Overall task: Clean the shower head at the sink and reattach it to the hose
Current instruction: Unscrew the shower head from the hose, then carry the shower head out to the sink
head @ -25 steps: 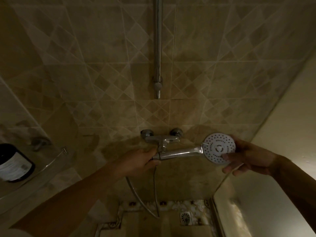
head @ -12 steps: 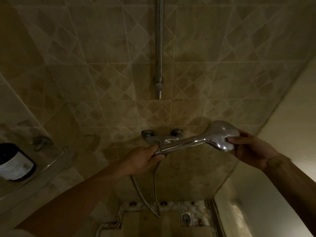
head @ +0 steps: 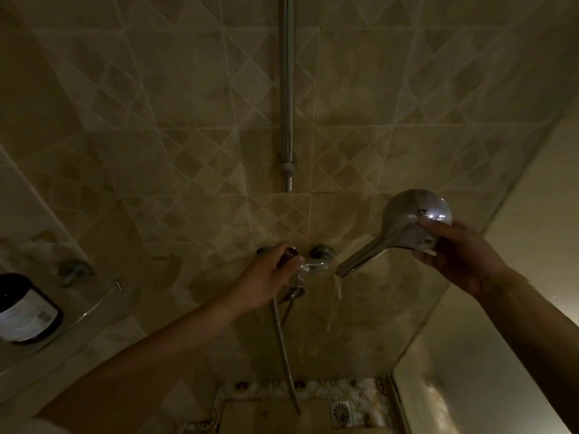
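Against tiled shower wall: right hand point(head: 454, 255) grips shower head point(head: 404, 230), fingers curled round its round chrome back, handle end angled down-left, water dripping from it. Left hand point(head: 269, 277) curls round hose point(head: 285, 339) end beside wall tap point(head: 316, 264). Head and hose apart. Dark bottle point(head: 25, 311) on left shelf.

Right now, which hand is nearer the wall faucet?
Left. The left hand is at the faucet, gripping the hose end just in front of it. The right hand is off to the right, holding the shower head, clear of the faucet.
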Motion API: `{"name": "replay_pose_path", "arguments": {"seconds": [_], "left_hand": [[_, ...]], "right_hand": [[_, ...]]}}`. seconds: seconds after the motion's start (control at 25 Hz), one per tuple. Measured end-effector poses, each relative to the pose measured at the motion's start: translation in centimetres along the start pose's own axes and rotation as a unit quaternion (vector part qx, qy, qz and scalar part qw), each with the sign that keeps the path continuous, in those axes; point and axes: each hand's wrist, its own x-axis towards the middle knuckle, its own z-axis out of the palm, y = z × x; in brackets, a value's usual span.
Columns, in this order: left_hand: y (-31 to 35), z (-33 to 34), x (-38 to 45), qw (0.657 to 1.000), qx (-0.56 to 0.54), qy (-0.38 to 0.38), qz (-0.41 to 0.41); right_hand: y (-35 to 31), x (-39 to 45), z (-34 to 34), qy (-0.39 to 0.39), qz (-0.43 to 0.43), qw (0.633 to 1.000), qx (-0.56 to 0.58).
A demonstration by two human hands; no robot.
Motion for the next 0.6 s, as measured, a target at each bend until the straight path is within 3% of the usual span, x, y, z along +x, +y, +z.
{"name": "replay_pose_path", "arguments": {"seconds": [0.28,0.4,0.48,0.6], "left_hand": [[4.6,-1.8,4.8,0.999,-0.038,0.029,0.007],[8.6,-3.2,7.7,0.995,-0.059,0.079,0.033],[11.6,-4.7,10.3,0.992,-0.071,0.103,0.036],[16.4,-8.0,14.4,0.988,-0.007,0.130,0.083]], "right_hand": [[-1.6,1.6,2.1,0.038,-0.076,0.994,-0.062],[-3.3,2.4,3.8,0.026,-0.140,0.984,-0.107],[-5.1,3.5,4.9,0.032,-0.212,0.944,-0.249],[-8.6,5.0,6.9,-0.005,-0.284,0.821,-0.495]]}}
